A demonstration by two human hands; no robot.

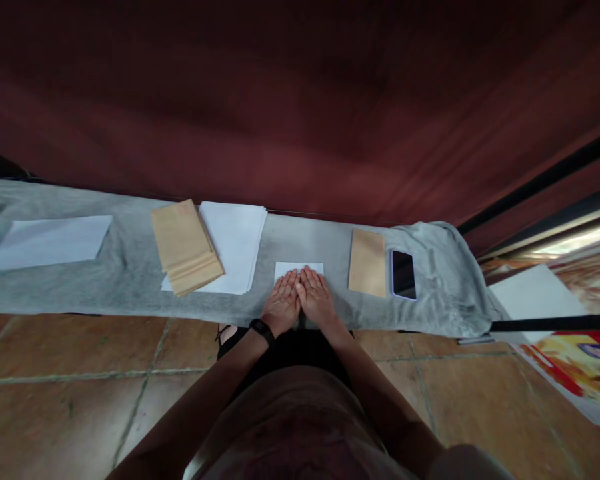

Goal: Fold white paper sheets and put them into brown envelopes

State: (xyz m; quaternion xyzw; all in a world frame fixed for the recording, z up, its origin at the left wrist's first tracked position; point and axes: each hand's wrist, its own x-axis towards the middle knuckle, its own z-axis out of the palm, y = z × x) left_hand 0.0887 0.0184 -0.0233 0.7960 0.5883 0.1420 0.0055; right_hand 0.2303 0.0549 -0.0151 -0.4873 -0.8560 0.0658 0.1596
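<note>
White folded-looking paper (290, 265) lies on the grey cloth (300, 235), directly in front of the person, partly covered by both hands. The left hand (283, 303) and right hand (317, 298) lie flat on it, fingers extended and side by side, grasping nothing. To the left, brown paper bags (180, 233) overlap white sheets (235, 243); to the right, a brown paper piece (367, 263) lies beside a dark-screened phone (404, 275). On the red-and-yellow printed packaging (575, 373) at far right, a blue emblem's lettering cannot be read.
</note>
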